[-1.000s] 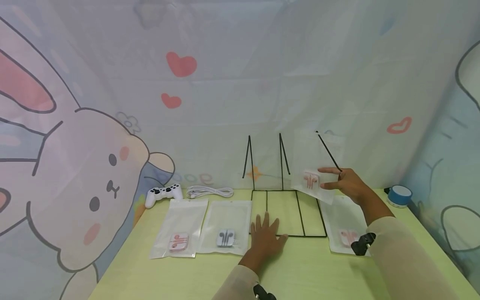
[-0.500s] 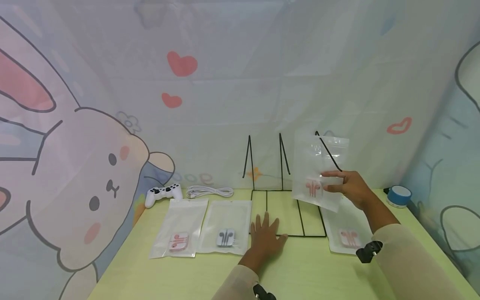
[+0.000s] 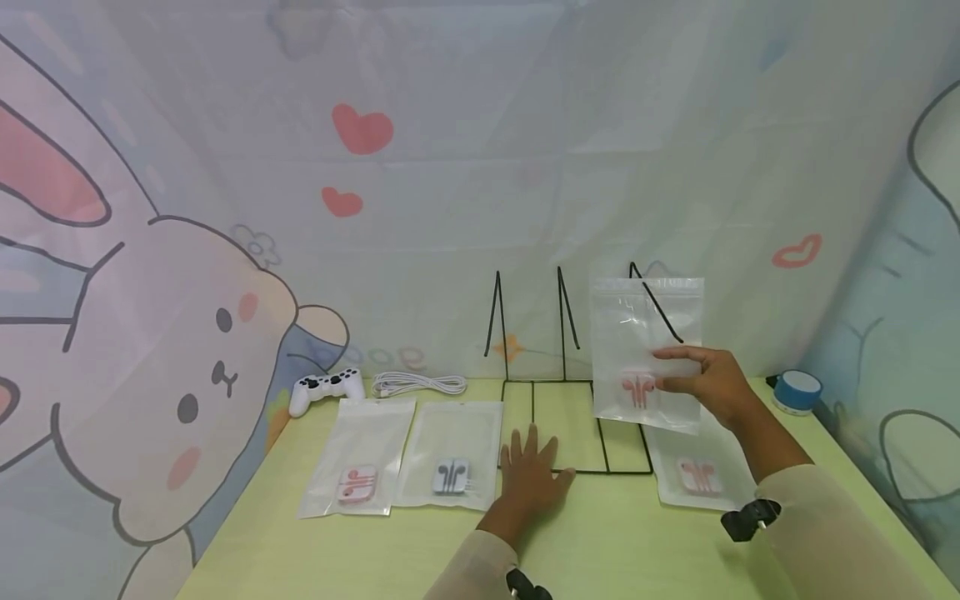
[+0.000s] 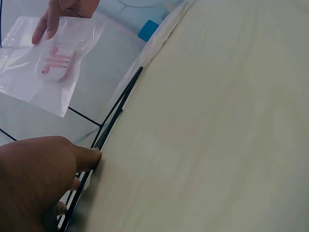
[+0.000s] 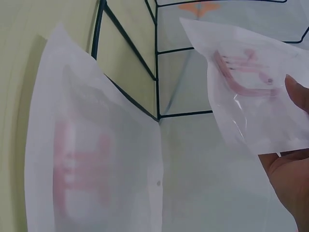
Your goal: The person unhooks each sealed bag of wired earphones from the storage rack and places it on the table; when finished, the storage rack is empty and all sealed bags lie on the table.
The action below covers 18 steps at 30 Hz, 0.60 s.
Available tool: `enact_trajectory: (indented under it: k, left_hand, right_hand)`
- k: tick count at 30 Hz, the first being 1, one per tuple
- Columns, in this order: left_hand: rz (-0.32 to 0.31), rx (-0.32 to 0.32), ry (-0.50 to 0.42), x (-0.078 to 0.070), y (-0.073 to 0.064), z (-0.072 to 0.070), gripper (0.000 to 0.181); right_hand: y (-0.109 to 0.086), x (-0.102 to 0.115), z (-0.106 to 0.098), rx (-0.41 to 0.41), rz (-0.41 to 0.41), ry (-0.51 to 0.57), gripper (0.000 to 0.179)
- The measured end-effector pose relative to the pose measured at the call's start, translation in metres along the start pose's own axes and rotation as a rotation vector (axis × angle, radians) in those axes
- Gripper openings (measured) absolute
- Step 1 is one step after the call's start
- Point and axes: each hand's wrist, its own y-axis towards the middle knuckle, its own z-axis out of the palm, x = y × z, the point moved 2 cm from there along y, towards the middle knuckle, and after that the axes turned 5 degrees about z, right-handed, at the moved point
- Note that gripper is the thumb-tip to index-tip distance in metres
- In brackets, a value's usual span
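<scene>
My right hand (image 3: 716, 387) holds a clear zip bag (image 3: 615, 325) by its right side, with fingertips beside the boxed pink earphones (image 3: 637, 390) inside. The right prong (image 3: 663, 312) of the black wire display rack (image 3: 628, 473) crosses in front of the bag from its top edge downward. In the right wrist view one fingertip (image 5: 297, 92) lies over the bag's face, while the rest of the hand is partly behind it. My left hand (image 3: 531, 477) rests with spread fingers on the front left of the rack's base; in the left wrist view its thumb lies along the front bar.
Two bagged earphone sets, one pink (image 3: 375, 433) and one grey (image 3: 450, 437), lie left of the rack. Another pink bagged set (image 3: 675, 450) lies on its right. A white game controller (image 3: 326, 390), a coiled white cable (image 3: 420, 383) and a blue-lidded tub (image 3: 797, 392) stand near the backdrop.
The held zip bag and my right hand have moved slightly right and down, nearer the camera. The bag now hangs straighter and faces forward. My left hand has stayed still.
</scene>
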Motion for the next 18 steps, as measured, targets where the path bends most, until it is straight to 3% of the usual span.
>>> enact_trajectory:
  k: [18]
  left_hand:
    - [0.003,0.004,0.010,0.001,0.001,-0.001,0.064]
  right_hand:
    - [-0.019,-0.001,-0.006,-0.062,-0.028,-0.019,0.061]
